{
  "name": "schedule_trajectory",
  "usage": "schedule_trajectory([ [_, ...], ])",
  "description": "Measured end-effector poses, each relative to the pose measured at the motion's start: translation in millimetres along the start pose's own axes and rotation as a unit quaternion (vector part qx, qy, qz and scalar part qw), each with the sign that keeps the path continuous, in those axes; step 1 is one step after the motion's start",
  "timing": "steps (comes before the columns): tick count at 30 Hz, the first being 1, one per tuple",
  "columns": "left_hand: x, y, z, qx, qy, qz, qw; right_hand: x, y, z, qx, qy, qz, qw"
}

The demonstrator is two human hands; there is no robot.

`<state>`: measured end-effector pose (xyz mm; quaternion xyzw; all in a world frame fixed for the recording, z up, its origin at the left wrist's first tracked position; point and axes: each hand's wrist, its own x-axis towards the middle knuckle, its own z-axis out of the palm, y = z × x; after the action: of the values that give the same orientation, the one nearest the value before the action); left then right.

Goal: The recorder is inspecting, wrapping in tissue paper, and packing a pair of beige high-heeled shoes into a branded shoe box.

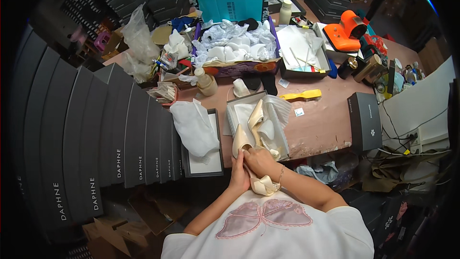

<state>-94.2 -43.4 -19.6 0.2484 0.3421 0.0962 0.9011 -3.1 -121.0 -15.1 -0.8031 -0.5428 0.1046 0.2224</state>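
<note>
A cream pointed-toe pump (241, 138) is held between my two hands, close to my body, with its toe pointing away from me. My left hand (239, 173) grips its left side. The right hand (261, 161) is closed over the shoe, its fingertips at the opening and partly hidden. A satin bow with a sparkling trim (265, 185) hangs below my right wrist at the heel end. The matching cream pump (256, 116) lies in an open shoebox (229, 118) lined with white tissue paper (278, 110), just beyond my hands.
Left of the shoebox, white padding (194, 127) lies over a grey box part (218, 156). Beyond stand a pump bottle (206, 82), a yellow-handled brush (302, 95) and a purple carton (230, 70) of white stuffing. Grey shoeboxes (110, 124) crowd the left; another box (366, 122) stands right.
</note>
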Motion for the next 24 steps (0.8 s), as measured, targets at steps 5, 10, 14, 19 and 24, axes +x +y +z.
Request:
schedule_trajectory([
  [5,-16.3,12.1,-18.0,0.009,0.047,-0.031,0.998,13.7,17.2,-41.0,0.241,-0.05,0.11,0.963],
  [10,-15.2,15.1,-36.8,0.035,0.001,-0.057,0.998,21.8,109.6,6.9,-0.238,0.03,0.066,0.969],
  [14,-19.1,25.9,-38.4,0.016,0.035,-0.088,0.995,23.5,112.4,7.1,-0.141,0.053,0.07,0.986],
  [19,-8.3,14.6,-48.1,-0.081,-0.076,-0.135,0.985,4.5,19.0,-29.9,0.277,0.029,0.109,0.954],
  [24,0.6,-16.6,-37.4,-0.047,-0.054,-0.065,0.995,34.1,-5.8,11.9,0.004,0.103,0.019,0.994],
])
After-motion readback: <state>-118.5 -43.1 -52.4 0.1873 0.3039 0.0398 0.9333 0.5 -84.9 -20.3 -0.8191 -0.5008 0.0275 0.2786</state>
